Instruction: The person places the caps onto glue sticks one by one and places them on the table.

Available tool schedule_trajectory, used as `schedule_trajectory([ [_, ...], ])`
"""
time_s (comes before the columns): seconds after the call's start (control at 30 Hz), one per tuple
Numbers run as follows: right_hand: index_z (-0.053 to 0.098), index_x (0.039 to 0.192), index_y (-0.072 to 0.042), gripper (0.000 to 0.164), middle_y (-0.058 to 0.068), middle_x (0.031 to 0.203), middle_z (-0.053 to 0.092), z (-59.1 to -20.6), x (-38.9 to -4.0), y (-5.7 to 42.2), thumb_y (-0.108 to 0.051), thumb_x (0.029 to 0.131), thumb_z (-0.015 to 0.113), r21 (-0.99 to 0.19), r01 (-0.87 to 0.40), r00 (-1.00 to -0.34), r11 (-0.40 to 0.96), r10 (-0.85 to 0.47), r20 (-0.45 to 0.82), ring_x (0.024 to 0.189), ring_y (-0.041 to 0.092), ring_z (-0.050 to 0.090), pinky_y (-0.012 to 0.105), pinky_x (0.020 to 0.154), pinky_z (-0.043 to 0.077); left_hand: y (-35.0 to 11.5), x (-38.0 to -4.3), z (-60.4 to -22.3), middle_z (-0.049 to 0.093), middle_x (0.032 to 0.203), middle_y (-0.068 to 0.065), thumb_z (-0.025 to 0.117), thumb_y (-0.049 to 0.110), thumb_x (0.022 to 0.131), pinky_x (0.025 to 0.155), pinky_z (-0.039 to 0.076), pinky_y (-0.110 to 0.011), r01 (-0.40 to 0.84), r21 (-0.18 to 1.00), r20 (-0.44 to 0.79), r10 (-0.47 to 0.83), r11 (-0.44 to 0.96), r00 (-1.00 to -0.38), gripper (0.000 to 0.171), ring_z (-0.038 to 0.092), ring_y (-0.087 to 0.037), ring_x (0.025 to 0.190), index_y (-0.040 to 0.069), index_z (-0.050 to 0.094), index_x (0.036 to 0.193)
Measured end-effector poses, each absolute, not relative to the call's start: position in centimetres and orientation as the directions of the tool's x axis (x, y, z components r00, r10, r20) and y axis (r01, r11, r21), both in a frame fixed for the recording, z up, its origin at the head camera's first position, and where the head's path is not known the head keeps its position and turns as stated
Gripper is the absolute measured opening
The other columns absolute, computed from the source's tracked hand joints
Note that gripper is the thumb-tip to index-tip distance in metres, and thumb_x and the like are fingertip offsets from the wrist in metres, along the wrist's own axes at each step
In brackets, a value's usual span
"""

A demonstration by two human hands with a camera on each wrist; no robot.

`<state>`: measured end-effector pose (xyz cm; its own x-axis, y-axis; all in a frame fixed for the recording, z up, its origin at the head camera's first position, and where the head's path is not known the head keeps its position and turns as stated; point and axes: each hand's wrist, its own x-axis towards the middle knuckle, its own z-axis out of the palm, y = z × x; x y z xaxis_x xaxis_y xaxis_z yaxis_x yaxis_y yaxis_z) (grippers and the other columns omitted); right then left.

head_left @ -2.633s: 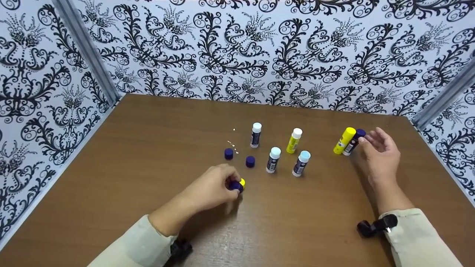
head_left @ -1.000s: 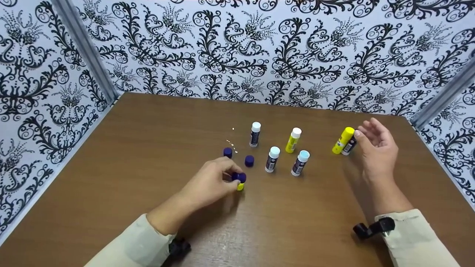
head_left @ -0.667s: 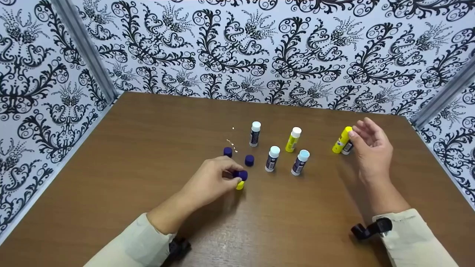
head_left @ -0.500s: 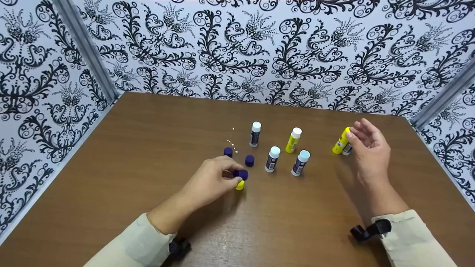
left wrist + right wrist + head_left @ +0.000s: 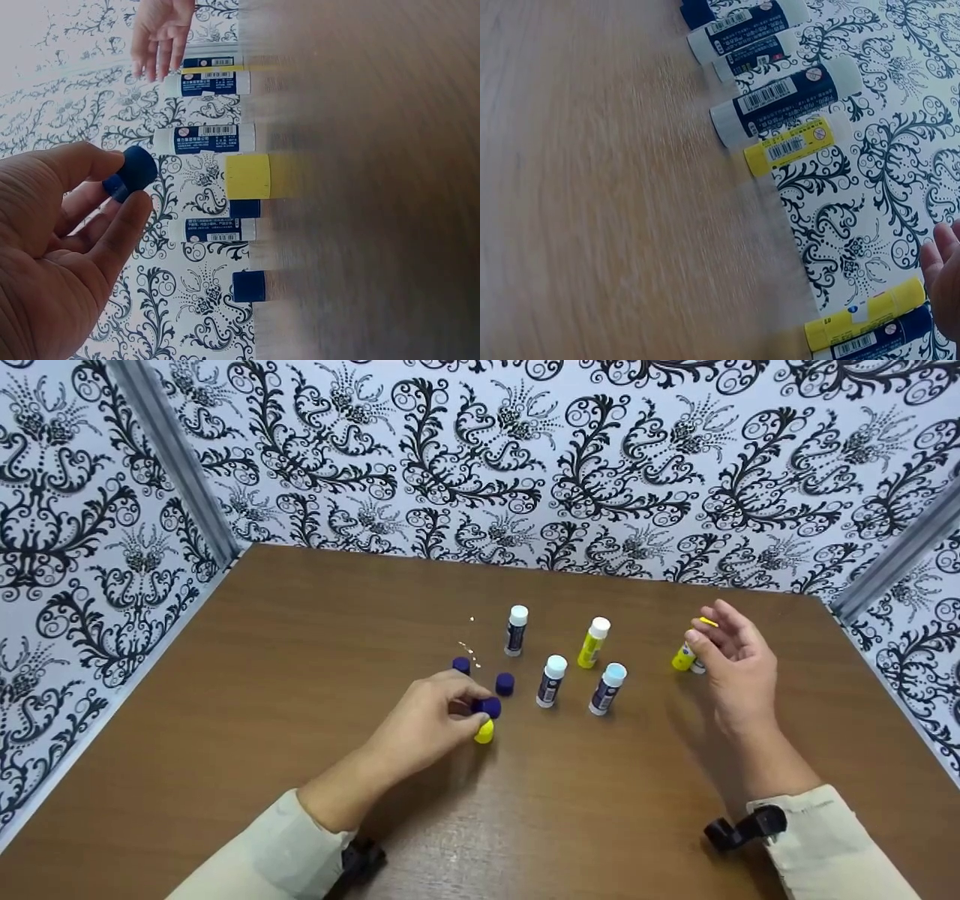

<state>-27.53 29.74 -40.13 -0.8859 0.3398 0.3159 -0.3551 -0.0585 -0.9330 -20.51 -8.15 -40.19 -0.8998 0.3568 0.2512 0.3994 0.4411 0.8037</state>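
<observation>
My left hand [image 5: 427, 720] pinches a dark blue glue stick cap [image 5: 139, 168] between thumb and fingers, held above the table. In the head view this cap overlaps the top of a yellow cap [image 5: 484, 732] standing on the table just below it. Two more blue caps [image 5: 505, 684] stand nearby, one partly hidden behind my left hand. My right hand [image 5: 735, 671], fingers loosely bent and holding nothing, is in front of a capped yellow glue stick [image 5: 866, 313] and a capped blue one [image 5: 874, 341]. It hides much of both in the head view.
Three uncapped blue-labelled glue sticks [image 5: 550, 682] and an uncapped yellow one [image 5: 592, 643] stand upright mid-table. Small white crumbs [image 5: 469, 649] lie left of them. Patterned panels [image 5: 480, 457] wall the brown table [image 5: 337, 607] at the back and sides.
The left hand has raised the blue cap from beside the yellow cap to above it. The right hand has come away from the capped blue stick and drifted left across the pair.
</observation>
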Motion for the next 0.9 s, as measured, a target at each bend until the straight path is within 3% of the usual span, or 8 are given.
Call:
schedule_trajectory([
  [0.5,0.056,0.145,-0.005,0.057,-0.002,0.125,0.069,-40.4,-27.0,28.5,0.004,0.092,0.074,-0.951,-0.309,-0.927,-0.021,0.231,0.296,0.115,0.012,0.067,0.016,0.08,0.06,-8.2,-20.4,-40.2,0.071,0.107,-0.006,0.077,0.003,0.091,0.089,0.063,-0.025,0.401,0.804,0.271,0.329,0.439,-0.905,0.019,0.074,-0.016,0.097,0.005,0.077,0.111],
  [0.73,0.052,0.148,-0.003,0.059,-0.005,0.126,0.069,-40.5,-26.8,28.2,0.0,0.093,0.074,-0.953,-0.302,-0.937,0.022,0.176,0.301,0.117,0.012,0.067,0.016,0.093,0.058,-8.1,-20.4,-39.9,0.071,0.111,-0.007,0.077,0.003,0.092,0.093,0.063,-0.036,0.401,0.803,0.284,0.309,0.441,-0.908,0.022,0.074,-0.018,0.098,0.004,0.077,0.113],
  [0.9,0.048,0.152,-0.001,0.064,-0.008,0.127,0.067,-40.5,-26.5,27.9,-0.005,0.095,0.075,-0.958,-0.279,-0.951,0.067,0.117,0.285,0.118,0.009,0.065,0.015,0.096,0.056,-8.1,-20.4,-39.9,0.071,0.112,-0.008,0.078,0.004,0.091,0.092,0.063,-0.035,0.414,0.808,0.308,0.3,0.419,-0.903,0.023,0.075,-0.018,0.098,0.003,0.076,0.114],
])
